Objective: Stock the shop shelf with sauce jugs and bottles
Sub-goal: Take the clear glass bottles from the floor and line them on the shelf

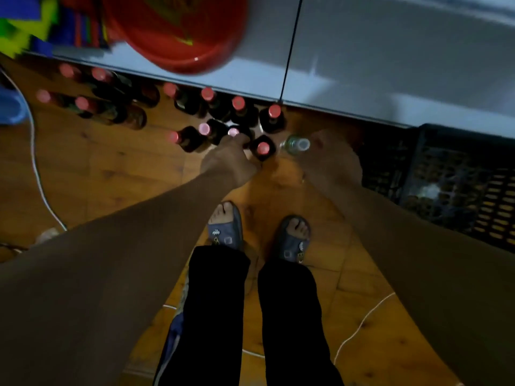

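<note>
Left hand point(231, 160) grips a dark bottle point(233, 132) near the clear bottle point(298, 144); lift it straight. I cannot tell the right hand's point(331, 160) grip.

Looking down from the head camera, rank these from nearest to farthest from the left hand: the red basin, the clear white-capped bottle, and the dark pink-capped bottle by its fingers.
1. dark pink-capped bottle, on the floor right at the fingertips of the left hand.
2. clear white-capped bottle, to the right, beside the right hand.
3. red basin, up on the grey shelf, farthest.
</note>
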Motion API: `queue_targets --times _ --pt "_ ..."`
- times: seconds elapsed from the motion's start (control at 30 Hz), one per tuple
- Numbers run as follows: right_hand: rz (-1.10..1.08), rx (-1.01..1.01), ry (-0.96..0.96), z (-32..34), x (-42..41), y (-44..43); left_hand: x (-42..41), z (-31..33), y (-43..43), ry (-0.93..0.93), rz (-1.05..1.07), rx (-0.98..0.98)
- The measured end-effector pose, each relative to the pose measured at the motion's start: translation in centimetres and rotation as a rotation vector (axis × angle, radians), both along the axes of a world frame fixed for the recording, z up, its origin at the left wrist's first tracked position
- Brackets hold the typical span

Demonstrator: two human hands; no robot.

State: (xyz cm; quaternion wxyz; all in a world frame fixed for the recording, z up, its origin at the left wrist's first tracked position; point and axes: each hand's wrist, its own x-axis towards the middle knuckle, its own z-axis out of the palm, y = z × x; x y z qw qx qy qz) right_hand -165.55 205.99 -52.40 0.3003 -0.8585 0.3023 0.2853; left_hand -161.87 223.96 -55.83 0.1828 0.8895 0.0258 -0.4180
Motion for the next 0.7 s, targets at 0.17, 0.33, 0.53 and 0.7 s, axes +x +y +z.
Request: queue_targets --times 0.17,0.33,0.53,0.7 --pt "-0.03 -0.046 -0.051 -7.5 -1.4 0.6 -0.2 -7.0 -1.9 0.001 -0.061 -0.057" --pt "-0.066 -0.012 -0.158 -11.7 -1.3 0.5 -0.6 -11.7 -2.6 -0.067 -0.061 -0.114" --pt "-0.074 -0.024 -0.274 -13.6 -1.0 -0.2 -0.7 -13.2 -3.6 -0.247 -0.041 -0.096" --pt "-0.084 -0.003 -0.275 -12.8 -1.5 -1.0 -1.0 -11.9 -3.4 -0.284 -0.046 -0.11"
